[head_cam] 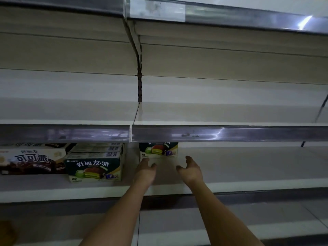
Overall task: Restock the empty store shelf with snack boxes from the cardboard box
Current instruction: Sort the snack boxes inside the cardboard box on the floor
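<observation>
On the lower shelf (248, 167), far back, sits the snack box (158, 150); my left hand (145, 172) and right hand (190, 170) hover spread, empty. Risk: nudging it askew.

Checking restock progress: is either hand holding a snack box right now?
No: the left hand and right hand are open, just short of the green box.

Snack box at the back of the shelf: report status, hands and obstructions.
Left hand and right hand open, holding nothing. Green snack box at shelf rear, ahead of both hands, untouched. Nothing in the way.
</observation>
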A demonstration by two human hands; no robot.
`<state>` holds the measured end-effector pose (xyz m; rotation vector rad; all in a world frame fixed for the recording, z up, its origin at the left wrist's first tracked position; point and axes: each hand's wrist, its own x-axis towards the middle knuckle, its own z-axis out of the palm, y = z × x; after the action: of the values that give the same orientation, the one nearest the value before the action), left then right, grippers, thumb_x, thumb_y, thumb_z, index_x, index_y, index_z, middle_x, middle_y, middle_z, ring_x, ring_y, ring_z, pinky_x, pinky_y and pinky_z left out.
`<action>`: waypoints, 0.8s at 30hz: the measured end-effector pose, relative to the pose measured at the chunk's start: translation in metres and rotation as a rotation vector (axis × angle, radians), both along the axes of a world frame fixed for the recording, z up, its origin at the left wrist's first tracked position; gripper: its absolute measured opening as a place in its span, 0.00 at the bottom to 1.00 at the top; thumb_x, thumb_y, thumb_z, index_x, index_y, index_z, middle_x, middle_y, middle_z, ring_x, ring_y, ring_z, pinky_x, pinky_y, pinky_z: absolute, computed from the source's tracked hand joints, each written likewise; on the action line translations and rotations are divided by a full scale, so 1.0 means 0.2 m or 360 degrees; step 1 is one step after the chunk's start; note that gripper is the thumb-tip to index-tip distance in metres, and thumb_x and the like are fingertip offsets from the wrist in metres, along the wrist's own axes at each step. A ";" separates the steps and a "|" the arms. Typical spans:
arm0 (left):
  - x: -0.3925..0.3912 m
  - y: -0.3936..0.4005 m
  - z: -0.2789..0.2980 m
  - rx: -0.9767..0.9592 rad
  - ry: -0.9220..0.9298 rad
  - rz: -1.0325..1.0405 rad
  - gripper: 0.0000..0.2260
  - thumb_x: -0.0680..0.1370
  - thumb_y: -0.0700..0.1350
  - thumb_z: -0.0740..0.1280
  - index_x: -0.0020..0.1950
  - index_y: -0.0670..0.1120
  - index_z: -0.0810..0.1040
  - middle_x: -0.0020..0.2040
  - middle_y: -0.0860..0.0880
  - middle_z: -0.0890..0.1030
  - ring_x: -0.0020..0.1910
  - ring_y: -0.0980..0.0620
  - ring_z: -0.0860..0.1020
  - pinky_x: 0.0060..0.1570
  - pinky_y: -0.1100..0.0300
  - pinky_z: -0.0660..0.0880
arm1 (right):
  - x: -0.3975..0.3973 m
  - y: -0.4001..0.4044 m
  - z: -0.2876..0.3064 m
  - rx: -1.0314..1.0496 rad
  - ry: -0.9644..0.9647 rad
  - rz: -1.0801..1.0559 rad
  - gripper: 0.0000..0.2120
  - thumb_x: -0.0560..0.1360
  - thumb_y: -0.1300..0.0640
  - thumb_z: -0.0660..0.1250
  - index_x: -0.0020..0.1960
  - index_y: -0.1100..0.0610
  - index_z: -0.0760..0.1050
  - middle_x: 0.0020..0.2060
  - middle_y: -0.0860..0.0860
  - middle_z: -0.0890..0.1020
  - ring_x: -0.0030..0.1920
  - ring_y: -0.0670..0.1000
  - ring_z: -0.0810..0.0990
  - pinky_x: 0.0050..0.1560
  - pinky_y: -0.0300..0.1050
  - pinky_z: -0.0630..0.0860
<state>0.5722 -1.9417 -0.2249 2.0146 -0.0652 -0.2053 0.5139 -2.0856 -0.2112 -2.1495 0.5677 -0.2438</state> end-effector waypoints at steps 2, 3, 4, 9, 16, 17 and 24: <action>-0.07 0.00 0.00 0.0006 -0.0005 0.0006 0.21 0.81 0.46 0.59 0.74 0.45 0.65 0.73 0.44 0.66 0.70 0.44 0.68 0.67 0.54 0.67 | -0.08 0.00 0.01 -0.0006 0.0019 0.0003 0.30 0.78 0.55 0.63 0.76 0.57 0.57 0.72 0.54 0.67 0.69 0.56 0.69 0.65 0.44 0.68; -0.12 0.00 0.02 0.0009 -0.0018 0.0005 0.20 0.81 0.45 0.59 0.73 0.44 0.66 0.73 0.44 0.67 0.69 0.44 0.68 0.67 0.55 0.67 | -0.13 0.00 0.01 -0.0008 0.0035 0.0003 0.29 0.78 0.55 0.63 0.76 0.58 0.58 0.72 0.55 0.67 0.69 0.56 0.69 0.65 0.44 0.68; -0.15 0.00 0.02 0.0014 -0.0036 -0.0001 0.19 0.81 0.45 0.59 0.73 0.43 0.66 0.72 0.44 0.68 0.68 0.44 0.69 0.66 0.55 0.67 | -0.16 0.00 0.01 -0.0011 0.0041 0.0003 0.28 0.78 0.55 0.63 0.75 0.58 0.59 0.71 0.55 0.68 0.68 0.56 0.70 0.65 0.45 0.68; -0.33 0.02 0.02 0.0122 -0.0117 0.0004 0.17 0.81 0.44 0.58 0.69 0.43 0.71 0.68 0.45 0.73 0.64 0.45 0.72 0.61 0.59 0.69 | -0.36 0.02 0.00 -0.0013 0.0035 -0.0035 0.24 0.78 0.56 0.62 0.73 0.58 0.64 0.69 0.56 0.71 0.66 0.56 0.71 0.65 0.46 0.68; -0.57 0.04 0.05 0.0105 -0.0306 -0.0019 0.15 0.81 0.46 0.60 0.65 0.44 0.76 0.62 0.46 0.78 0.60 0.47 0.75 0.56 0.61 0.70 | -0.64 0.08 -0.01 -0.0066 0.0026 -0.0157 0.19 0.79 0.58 0.61 0.68 0.61 0.69 0.62 0.58 0.76 0.61 0.57 0.76 0.59 0.45 0.71; -0.60 0.04 0.05 0.0102 -0.0309 -0.0050 0.14 0.81 0.46 0.60 0.64 0.44 0.77 0.62 0.47 0.78 0.59 0.47 0.75 0.53 0.61 0.70 | -0.68 0.09 -0.01 -0.0065 0.0035 -0.0183 0.20 0.79 0.57 0.61 0.69 0.61 0.68 0.65 0.57 0.75 0.64 0.57 0.74 0.61 0.45 0.70; -0.77 0.09 -0.02 0.0088 -0.0278 -0.0342 0.13 0.81 0.46 0.60 0.62 0.43 0.78 0.59 0.46 0.79 0.55 0.49 0.76 0.49 0.64 0.67 | -0.99 0.20 -0.06 0.0069 0.0014 -0.0384 0.23 0.79 0.57 0.61 0.73 0.59 0.64 0.66 0.57 0.73 0.64 0.56 0.73 0.64 0.47 0.69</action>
<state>0.4192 -1.9242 -0.2291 2.0758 -0.3912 -0.1681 0.3164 -2.0454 -0.2224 -2.0404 0.8310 -0.3504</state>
